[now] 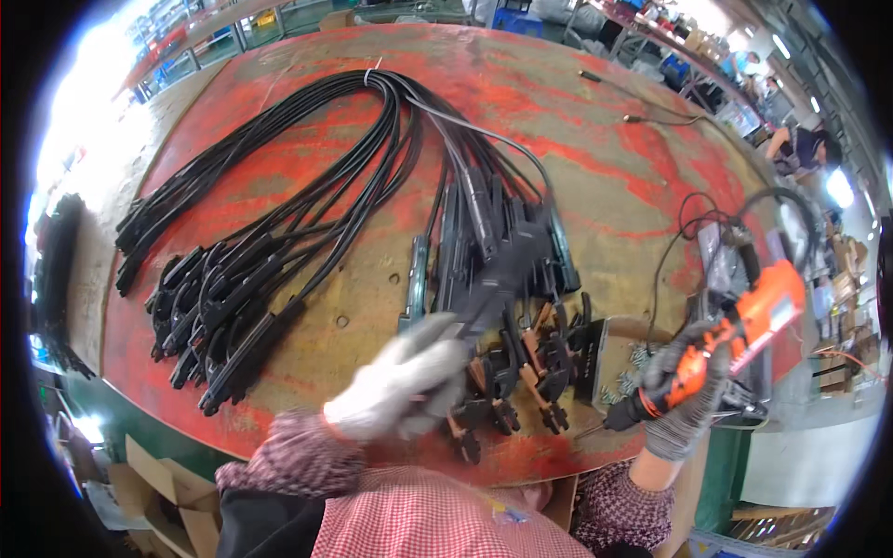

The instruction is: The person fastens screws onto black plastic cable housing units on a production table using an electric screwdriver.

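My left hand (405, 377), in a white glove, is closed on the lower end of a long black plastic part (502, 279), held tilted over a pile of similar pieces; both are blurred. In the grey-gloved grip of my right hand (688, 372) is an orange and black power screwdriver (753, 316), its bit pointing down and left beside a small box of screws (633, 372). Below the left hand's part lie several black clamps (530, 358) with copper-coloured jaws, near the table's front edge.
A tied bundle of black cables (358, 93) arches over the worn red table (577, 130), ending in a heap of black plastic housings (223, 307) at left. Thin cables and plastic bags (721, 260) lie at right. Cardboard boxes (167, 493) stand below left. Other people work far right.
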The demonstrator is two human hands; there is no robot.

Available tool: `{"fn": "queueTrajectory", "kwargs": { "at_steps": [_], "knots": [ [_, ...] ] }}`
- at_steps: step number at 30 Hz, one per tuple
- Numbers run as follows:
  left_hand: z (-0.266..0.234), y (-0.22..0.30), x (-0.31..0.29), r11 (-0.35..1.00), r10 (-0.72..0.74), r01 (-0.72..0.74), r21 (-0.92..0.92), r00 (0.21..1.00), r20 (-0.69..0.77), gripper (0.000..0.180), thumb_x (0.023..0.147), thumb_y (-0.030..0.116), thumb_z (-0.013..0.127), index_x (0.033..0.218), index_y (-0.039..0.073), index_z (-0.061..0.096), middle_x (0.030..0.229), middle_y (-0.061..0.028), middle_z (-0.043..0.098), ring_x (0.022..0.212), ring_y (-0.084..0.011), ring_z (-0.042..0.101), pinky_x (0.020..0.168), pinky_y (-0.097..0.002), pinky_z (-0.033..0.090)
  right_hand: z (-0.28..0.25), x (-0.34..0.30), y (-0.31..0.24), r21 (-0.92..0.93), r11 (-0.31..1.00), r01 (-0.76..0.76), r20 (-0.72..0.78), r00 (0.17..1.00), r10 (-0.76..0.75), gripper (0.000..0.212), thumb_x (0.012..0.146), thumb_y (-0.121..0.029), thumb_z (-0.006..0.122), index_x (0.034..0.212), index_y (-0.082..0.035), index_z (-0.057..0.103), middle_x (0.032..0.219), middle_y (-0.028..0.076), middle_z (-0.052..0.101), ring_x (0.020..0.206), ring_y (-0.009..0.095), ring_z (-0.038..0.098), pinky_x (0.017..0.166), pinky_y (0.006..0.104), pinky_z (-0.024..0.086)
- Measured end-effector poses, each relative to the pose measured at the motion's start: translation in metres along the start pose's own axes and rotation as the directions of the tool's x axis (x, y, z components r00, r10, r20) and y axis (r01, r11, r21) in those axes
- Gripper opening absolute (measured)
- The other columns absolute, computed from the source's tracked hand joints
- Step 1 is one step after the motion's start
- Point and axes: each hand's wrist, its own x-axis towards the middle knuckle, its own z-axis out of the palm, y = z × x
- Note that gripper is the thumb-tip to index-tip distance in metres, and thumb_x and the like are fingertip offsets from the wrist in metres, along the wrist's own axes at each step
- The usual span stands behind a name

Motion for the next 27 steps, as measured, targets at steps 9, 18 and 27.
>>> {"fn": "queueTrajectory", "kwargs": {
  "at_steps": [9,18,27],
  "knots": [
    [-0.099,-0.046,-0.09,0.13,0.798,0.43,0.894,0.49,-0.351,0.021,0.071,0.019,0.071,0.086,0.004,0.069,0.095,-0.0156,0.061,0.083,-0.0328,0.061,0.074,-0.0414,0.048,-0.04,0.007,0.061,-0.37,0.865,0.338,0.207,0.938,-0.278,0.04,0.077,-0.008,0.072,0.111,-0.003,0.05,0.088,0.005,0.062,0.066,0.014,0.06,0.058,0.0283,0.052],
    [-0.036,-0.044,0.047,0.442,0.57,0.035,0.896,0.76,-0.311,0.052,0.08,0.022,0.065,0.125,-0.001,0.051,0.099,-0.0141,0.067,0.092,-0.0244,0.065,0.082,-0.0339,0.05,-0.037,-0.031,0.043,-0.672,0.112,0.732,0.671,0.665,-0.328,0.043,0.07,-0.026,0.081,0.104,-0.007,0.062,0.091,0.004,0.066,0.087,0.02,0.064,0.082,0.0363,0.051],
    [-0.035,-0.022,0.038,0.986,-0.069,0.021,-0.164,0.955,-0.288,0.026,0.084,0.022,0.062,0.102,0.004,0.062,0.079,-0.0037,0.063,0.05,-0.006,0.047,0.04,-0.0198,0.034,-0.025,-0.011,0.002,-0.663,0.685,0.303,0.423,0.906,0.008,0.033,0.073,-0.027,0.081,0.091,-0.005,0.065,0.073,0.001,0.068,0.066,0.013,0.066,0.064,0.0285,0.053]
  ]
}}
